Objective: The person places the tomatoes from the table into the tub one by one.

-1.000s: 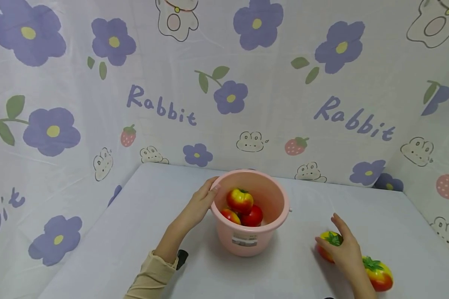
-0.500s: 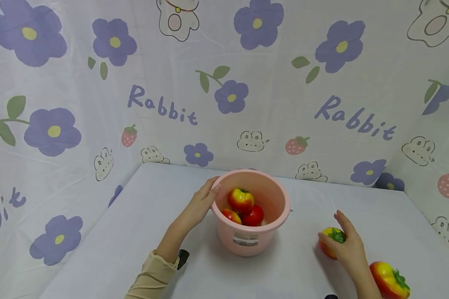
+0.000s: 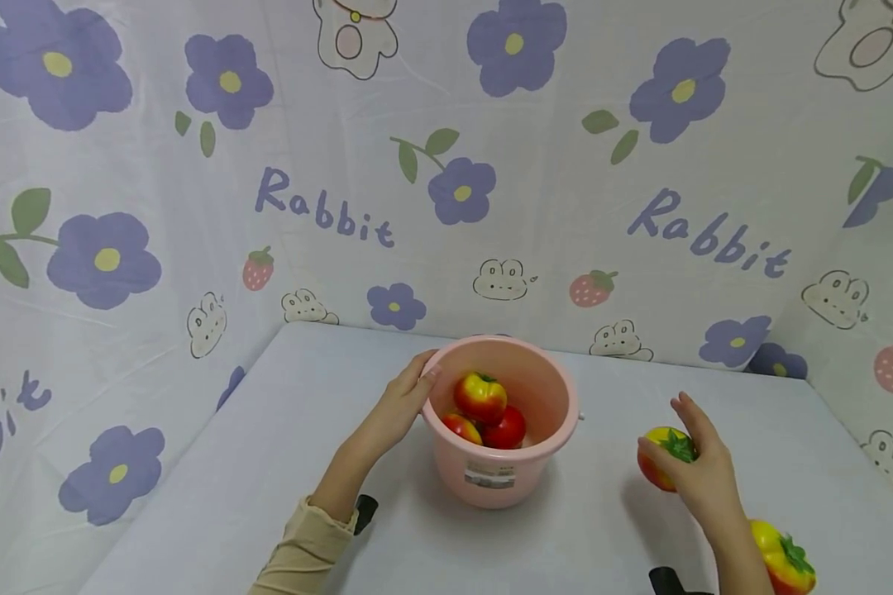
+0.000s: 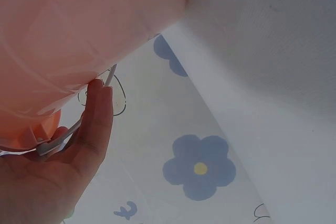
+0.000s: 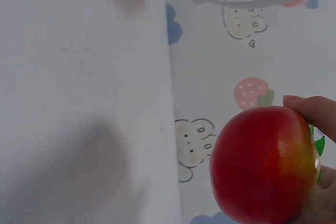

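Observation:
A pink bucket stands upright on the table. My left hand grips it at its left rim, the thumb over the edge; in the left wrist view the fingers lie along the outside by the white handle. Inside the bucket rest a red-and-yellow tomato, a red tomato and one more partly hidden by the rim. To the right, my right hand pinches a red-and-yellow tomato with green leaves between thumb and fingers, held above the tabletop with its shadow beneath.
Another red-and-yellow tomato lies on the white table beside my right forearm, partly covered by it. A patterned cloth with flowers and rabbits encloses the table's back and sides. Black wrist pieces show at both wrists.
My right hand has closed on the tomato and lifted it off the table, moving slightly away and right. The other tomato rolled right and nearer. My left hand stays on the bucket.

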Action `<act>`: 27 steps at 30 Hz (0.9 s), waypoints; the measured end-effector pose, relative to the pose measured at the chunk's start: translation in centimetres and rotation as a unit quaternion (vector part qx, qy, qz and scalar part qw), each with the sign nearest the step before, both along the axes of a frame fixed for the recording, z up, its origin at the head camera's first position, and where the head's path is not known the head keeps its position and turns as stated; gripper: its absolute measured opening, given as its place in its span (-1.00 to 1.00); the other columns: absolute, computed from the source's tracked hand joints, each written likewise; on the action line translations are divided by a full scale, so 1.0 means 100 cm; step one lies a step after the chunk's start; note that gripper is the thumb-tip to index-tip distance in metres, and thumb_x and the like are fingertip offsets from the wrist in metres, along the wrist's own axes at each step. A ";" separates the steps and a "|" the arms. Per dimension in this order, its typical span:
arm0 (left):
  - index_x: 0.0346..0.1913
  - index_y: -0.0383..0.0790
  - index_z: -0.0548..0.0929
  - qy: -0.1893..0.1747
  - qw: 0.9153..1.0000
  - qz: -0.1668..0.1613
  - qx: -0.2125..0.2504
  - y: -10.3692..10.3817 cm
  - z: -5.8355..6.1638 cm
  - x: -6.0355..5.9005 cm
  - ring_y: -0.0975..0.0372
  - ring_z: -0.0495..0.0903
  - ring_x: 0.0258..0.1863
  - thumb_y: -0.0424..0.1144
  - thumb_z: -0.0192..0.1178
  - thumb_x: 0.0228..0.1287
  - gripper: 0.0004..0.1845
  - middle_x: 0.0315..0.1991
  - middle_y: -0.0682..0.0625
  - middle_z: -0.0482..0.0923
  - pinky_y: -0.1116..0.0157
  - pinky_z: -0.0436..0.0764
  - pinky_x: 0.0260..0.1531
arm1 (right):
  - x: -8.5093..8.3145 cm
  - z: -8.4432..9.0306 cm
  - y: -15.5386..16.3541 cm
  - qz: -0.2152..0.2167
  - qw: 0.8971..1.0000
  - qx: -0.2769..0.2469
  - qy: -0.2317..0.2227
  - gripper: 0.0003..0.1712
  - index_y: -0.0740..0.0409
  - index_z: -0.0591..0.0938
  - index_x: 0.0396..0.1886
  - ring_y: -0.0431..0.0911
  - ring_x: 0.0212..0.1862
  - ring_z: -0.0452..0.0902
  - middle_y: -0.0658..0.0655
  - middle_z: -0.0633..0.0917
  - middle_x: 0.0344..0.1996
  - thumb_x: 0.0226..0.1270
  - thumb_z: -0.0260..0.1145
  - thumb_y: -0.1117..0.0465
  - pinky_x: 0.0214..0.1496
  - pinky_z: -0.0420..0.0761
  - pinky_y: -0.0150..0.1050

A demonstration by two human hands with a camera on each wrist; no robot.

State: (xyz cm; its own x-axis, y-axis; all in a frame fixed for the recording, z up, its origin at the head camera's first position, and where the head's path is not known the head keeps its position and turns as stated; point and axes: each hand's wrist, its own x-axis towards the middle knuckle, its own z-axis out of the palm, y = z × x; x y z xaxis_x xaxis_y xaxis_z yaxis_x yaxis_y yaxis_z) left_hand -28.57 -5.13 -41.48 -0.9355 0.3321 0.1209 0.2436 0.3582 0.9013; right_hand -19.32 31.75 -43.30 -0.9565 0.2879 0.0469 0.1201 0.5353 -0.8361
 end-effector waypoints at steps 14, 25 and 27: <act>0.47 0.07 0.19 0.004 1.000 -0.001 0.003 0.000 -0.001 0.000 0.00 0.39 0.38 0.09 -0.19 0.54 -0.46 0.46 0.00 0.29 -0.12 0.50 0.21 | -0.001 0.030 -0.011 0.002 0.999 -0.004 0.051 0.07 -0.14 -0.15 0.59 0.26 0.56 -0.09 0.17 0.08 0.56 0.31 0.35 0.09 0.42 0.17 0.33; 0.47 0.07 0.19 0.003 1.000 -0.001 0.005 0.000 0.000 0.001 0.00 0.38 0.38 0.09 -0.20 0.54 -0.47 0.45 0.01 0.29 -0.13 0.50 0.21 | -0.008 0.050 -0.022 0.008 0.997 -0.005 0.077 0.04 -0.27 -0.12 0.58 0.20 0.57 -0.08 0.06 0.09 0.56 0.32 0.33 0.02 0.38 0.26 0.33; 0.47 0.07 0.20 0.002 1.000 0.000 0.005 0.000 0.001 0.001 0.01 0.39 0.37 0.09 -0.19 0.54 -0.47 0.45 0.01 0.30 -0.12 0.50 0.22 | -0.009 0.054 -0.024 0.012 0.996 -0.005 0.085 0.03 -0.28 -0.11 0.58 0.19 0.57 -0.06 0.06 0.11 0.56 0.32 0.34 0.03 0.37 0.26 0.33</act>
